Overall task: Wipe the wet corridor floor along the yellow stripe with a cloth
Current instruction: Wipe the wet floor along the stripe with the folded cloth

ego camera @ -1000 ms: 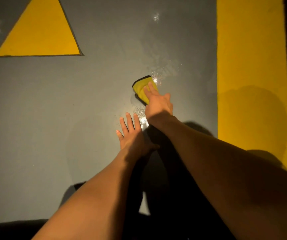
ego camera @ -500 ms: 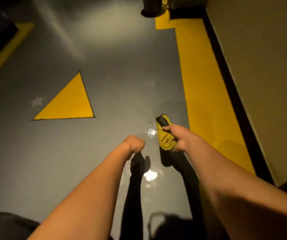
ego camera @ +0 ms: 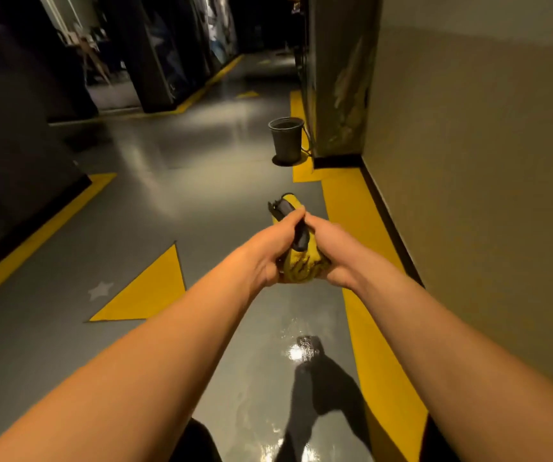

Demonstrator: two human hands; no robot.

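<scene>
A yellow cloth (ego camera: 298, 266) with a dark edge is bunched up in the air in front of me. My left hand (ego camera: 268, 250) grips its left side and my right hand (ego camera: 330, 250) grips its right side, both curled round it. One end of the cloth sticks out beyond my fingers. Below my hands the grey floor (ego camera: 202, 201) carries a shiny wet patch (ego camera: 296, 353). The yellow stripe (ego camera: 365, 268) runs along the right wall, just right of the wet patch.
A dark bucket (ego camera: 286, 139) stands ahead on the floor beside a pillar (ego camera: 335, 75). A yellow triangle (ego camera: 148, 291) is painted on the floor at left. The beige wall (ego camera: 485, 178) bounds the right side. Dark cabinets (ego camera: 18, 145) line the left with another yellow stripe.
The cloth has come up off the floor. My left hand left the floor and joined the right on the cloth. The view has tipped up from the floor to the corridor.
</scene>
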